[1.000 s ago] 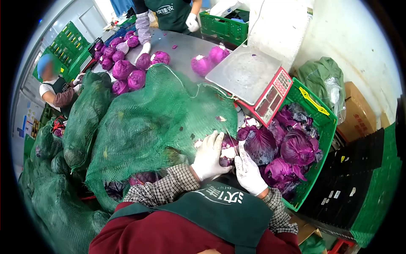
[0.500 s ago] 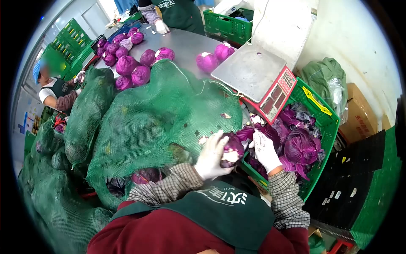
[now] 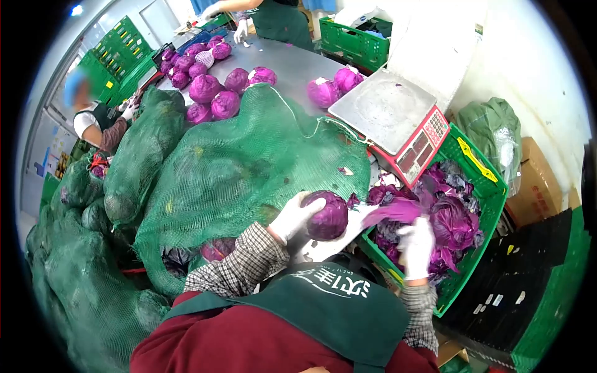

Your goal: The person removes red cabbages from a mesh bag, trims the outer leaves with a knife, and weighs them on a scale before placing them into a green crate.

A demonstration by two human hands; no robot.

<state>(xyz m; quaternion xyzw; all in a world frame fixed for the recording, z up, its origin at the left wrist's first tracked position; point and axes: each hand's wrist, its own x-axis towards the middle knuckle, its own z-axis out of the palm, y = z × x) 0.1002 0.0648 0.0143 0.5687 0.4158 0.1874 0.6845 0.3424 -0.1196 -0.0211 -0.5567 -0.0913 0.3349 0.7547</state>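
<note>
My left hand (image 3: 297, 217) in a white glove grips a round red cabbage (image 3: 328, 216) by its left side, above the front of the table. My right hand (image 3: 415, 245), also gloved in white and smeared by motion, is over the near side of a green crate (image 3: 476, 233). A blurred purple cabbage leaf (image 3: 393, 212) runs along its fingertips and appears pinched there. Whether a tool is also in that hand is hidden by the blur. Loose leaves and trimmings (image 3: 451, 217) fill the crate.
A red scale (image 3: 380, 109) stands beyond the crate. Green mesh sacks (image 3: 242, 155) cover the left and middle. Several peeled cabbages (image 3: 205, 89) lie on the metal table (image 3: 280, 62). Two co-workers stand across and left; one gloved hand (image 3: 241, 31) shows at the far edge.
My left hand has turned the cabbage, so its pale cut stem end no longer shows. My right hand has moved right and down from beside the cabbage, with a leaf now at its fingers.
</note>
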